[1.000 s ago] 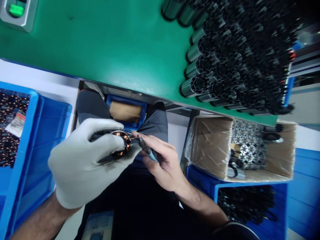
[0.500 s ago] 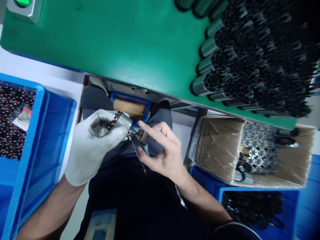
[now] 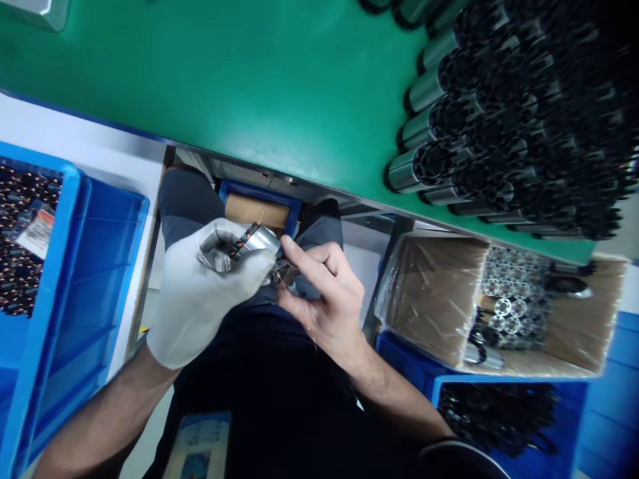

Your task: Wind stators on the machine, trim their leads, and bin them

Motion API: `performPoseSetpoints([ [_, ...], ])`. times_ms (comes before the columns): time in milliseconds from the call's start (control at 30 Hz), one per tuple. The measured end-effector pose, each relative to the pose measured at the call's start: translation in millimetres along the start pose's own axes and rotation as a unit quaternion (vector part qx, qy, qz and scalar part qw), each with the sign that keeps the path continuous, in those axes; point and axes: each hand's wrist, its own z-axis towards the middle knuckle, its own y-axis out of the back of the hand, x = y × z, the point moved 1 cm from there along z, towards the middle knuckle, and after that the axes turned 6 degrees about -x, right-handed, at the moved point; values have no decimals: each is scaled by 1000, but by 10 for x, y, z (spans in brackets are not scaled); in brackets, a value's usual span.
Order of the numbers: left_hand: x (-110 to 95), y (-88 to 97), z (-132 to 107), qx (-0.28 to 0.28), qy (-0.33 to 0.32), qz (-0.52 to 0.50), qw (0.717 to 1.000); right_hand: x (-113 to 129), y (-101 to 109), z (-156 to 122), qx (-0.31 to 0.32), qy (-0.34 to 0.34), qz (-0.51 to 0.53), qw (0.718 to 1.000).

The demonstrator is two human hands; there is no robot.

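My left hand (image 3: 200,293), in a white glove with dark smudges on the fingers, is closed round a motor stator (image 3: 264,241). This is a shiny metal cylinder with black insulation and copper windings at its left end. My bare right hand (image 3: 327,293) is close to the stator's right end, its index fingertip almost at the metal. Between its thumb and fingers is a small pliers-like tool (image 3: 294,283), mostly hidden by the fingers. A thin copper wire (image 3: 281,281) runs from the stator's right end towards the right thumb.
Many metal stators (image 3: 419,166) stand upright on the right of the green tabletop (image 3: 224,86). At left is a blue crate (image 3: 100,266) with copper-wound parts. A cardboard box (image 3: 434,299) of metal cores and a blue bin (image 3: 509,412) of black parts are at right.
Both the stator and my left hand have shifted slightly right, closer to my right hand. The copper wire's loose end now lies across my right hand. The view has shifted a little.
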Motion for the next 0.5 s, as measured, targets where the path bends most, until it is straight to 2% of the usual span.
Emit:
performPoseSetpoints([
  [200, 12, -13, 5, 1, 24, 23, 999, -56, 32, -25, 27, -43, 39, 998],
  [367, 189, -55, 66, -77, 76, -26, 994, -241, -71, -19, 78, -130, 78, 985],
  [433, 235, 14, 74, -84, 101, -80, 988, -427, -155, -30, 111, -190, 87, 972],
  [500, 228, 219, 33, -72, 107, -119, 984, -667, -239, -57, 148, -241, 78, 956],
])
